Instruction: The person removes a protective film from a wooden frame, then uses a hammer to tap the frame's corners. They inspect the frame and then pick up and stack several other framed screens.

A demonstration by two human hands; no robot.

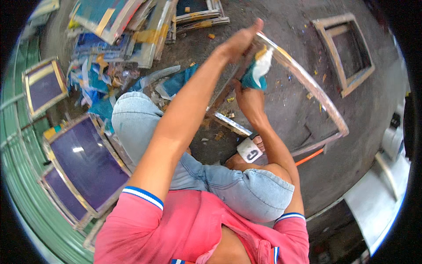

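Observation:
I am squatting over a large empty frame (317, 93) that stands tilted on the concrete floor in front of my knees. My left hand (241, 42) reaches up and grips the frame's top corner. Just below it, my right hand (249, 100) holds a teal and white cloth (258, 70) pressed against the frame's upper left rail. The frame's lower rail (231, 124) rests on the floor near my sandalled foot (251, 150). No mesh shows inside the frame.
Several frames with purple mesh (85, 160) lean at my left against a green corrugated wall (20, 149). A pile of frames (132, 26) and torn teal scraps (176, 81) lies ahead. An empty wooden frame (347, 53) lies upper right. An orange rod (310, 157) lies by the frame.

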